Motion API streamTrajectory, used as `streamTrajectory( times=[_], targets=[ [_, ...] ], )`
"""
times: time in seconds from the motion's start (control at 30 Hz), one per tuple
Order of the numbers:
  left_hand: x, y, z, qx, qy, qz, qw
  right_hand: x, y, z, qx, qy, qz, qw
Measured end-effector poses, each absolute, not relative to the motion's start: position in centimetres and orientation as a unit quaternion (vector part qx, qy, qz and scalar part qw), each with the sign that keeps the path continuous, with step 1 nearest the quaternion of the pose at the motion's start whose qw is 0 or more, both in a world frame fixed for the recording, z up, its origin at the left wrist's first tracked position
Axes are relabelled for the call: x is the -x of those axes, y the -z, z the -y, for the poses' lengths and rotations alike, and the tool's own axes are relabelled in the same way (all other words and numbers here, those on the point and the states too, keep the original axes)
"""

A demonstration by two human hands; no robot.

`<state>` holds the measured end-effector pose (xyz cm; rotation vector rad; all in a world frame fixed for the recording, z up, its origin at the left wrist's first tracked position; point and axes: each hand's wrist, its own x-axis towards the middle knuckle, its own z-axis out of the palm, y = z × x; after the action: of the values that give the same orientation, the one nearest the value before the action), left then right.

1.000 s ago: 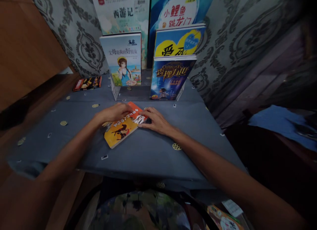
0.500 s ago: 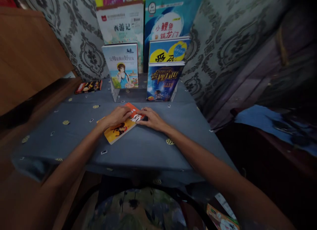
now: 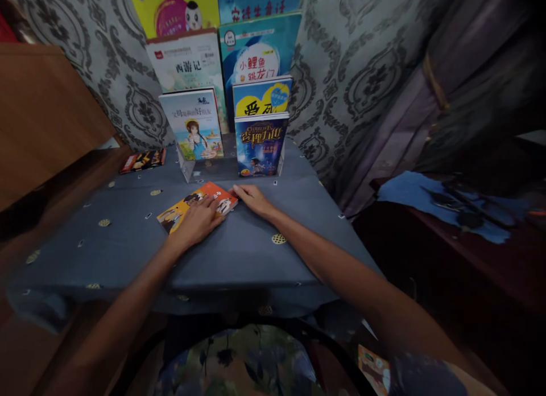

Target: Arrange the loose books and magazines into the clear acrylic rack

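A paperback book with a yellow and orange-red cover lies slantwise on the blue patterned tablecloth. Its yellow part, with a cartoon figure, points left, and the orange part points right. My left hand rests on the middle of the cover, fingers stretched out and lying flat. At the book's upper right corner is my right hand, its fingers extended and fingertips at the edge. Whether they press on the book or only touch it is hard to see. Both forearms reach in from the near side.
Behind the book stand clear holders with a blue book and a white-topped book; taller books rise behind. A dark red-edged book lies at the back left. A wooden cabinet is left, a blue cloth right.
My left hand has moved from the book's upper side onto its middle and near edge. My right hand has slid off the orange part to the corner. The camera view has shifted.
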<state>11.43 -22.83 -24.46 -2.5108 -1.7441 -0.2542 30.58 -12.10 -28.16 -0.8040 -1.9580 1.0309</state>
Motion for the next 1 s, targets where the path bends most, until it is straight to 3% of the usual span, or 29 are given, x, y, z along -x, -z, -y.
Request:
streamTrajectory(
  times=[0.2,0.6,1.0],
  targets=[
    [-12.5,23.6,23.2,0.815,0.059,0.57,0.085,-30.4,28.8,11.7,0.32,-0.46,0.716,0.418],
    [-13.4,20.7,23.4,0.804,-0.023,0.589,0.079,-30.5,28.5,11.8,0.327,-0.506,0.662,0.445],
    [-13.6,21.7,23.5,0.809,-0.022,0.576,0.116,-30.7,27.0,13.1,0.308,-0.448,0.648,0.533]
  ],
)
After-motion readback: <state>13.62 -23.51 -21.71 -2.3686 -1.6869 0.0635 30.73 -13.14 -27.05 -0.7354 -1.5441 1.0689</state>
